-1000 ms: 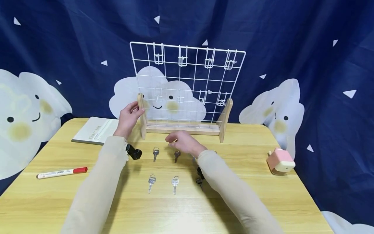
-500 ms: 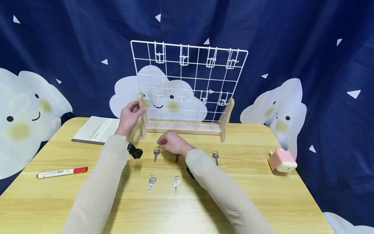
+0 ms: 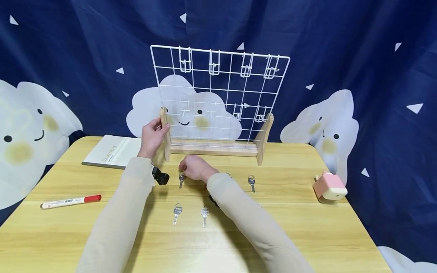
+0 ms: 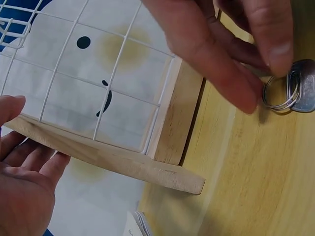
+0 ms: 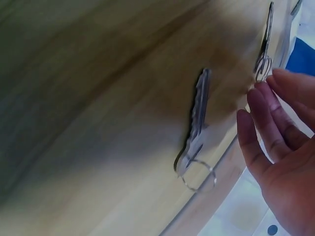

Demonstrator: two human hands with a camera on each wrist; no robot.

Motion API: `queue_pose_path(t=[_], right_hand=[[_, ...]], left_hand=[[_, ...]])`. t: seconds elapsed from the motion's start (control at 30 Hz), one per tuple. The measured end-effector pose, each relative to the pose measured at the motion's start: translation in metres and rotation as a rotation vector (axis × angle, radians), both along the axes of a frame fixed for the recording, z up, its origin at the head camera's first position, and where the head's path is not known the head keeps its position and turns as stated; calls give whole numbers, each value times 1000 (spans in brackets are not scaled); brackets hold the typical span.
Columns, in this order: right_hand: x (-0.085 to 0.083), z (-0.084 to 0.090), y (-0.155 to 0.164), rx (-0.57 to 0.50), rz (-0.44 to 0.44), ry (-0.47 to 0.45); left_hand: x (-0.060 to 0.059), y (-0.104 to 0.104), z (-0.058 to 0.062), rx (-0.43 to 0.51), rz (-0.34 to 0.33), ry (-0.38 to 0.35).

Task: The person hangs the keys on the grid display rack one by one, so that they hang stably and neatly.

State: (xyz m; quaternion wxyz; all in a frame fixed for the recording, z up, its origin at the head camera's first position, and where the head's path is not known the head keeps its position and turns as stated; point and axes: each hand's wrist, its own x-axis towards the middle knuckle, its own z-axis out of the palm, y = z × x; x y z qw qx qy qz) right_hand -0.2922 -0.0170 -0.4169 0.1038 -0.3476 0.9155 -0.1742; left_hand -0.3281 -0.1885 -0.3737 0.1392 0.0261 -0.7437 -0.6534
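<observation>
The left hand (image 3: 152, 139) grips the rack's (image 3: 214, 152) wooden upright (image 3: 167, 149), presumably for steadiness, while the right hand's (image 3: 196, 167) fingertips sit at the ring (image 4: 279, 106) of a key (image 3: 181, 182) lying on the desk (image 3: 61, 235), likely its handiest hold, though whether they pinch it I cannot tell.

I look down from the head toward the table's (image 3: 327, 235) far edge; close wrist views share the right hand (image 3: 194, 168).

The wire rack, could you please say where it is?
In the head view, the wire rack stands far back on the table, right of the notebook, its left post held by the left hand.
</observation>
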Motion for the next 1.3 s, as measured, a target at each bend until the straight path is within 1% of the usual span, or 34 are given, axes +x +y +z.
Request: queue_pose_path(t=[0.17,0.37,0.47,0.67,0.8,0.97,1.07,1.2,1.3], right_hand=[[0,-2,-6,31,-10,5],[-1,-4,-8,76,-32,29],[-1,-5,-7,83,-43,40],[0,-4,-3,70,-48,27],[0,-1,0,13,-33,10],[2,6,9,-98,-14,-7],[5,11,14,-156,-33,-33],[8,19,18,-223,-75,-101],[9,26,20,-261,-81,-128]], left_hand=[[-1,1,0,-21,20,-18],[-3,1,-2,-26,26,2],[-3,1,-3,-27,25,9],[-1,3,-2,-43,31,12],[0,1,-1,-34,44,19],[-1,1,-2,-24,43,15],[0,0,-2,-26,44,14],[0,-2,-2,-34,43,17],[0,-3,-2,-37,43,20]])
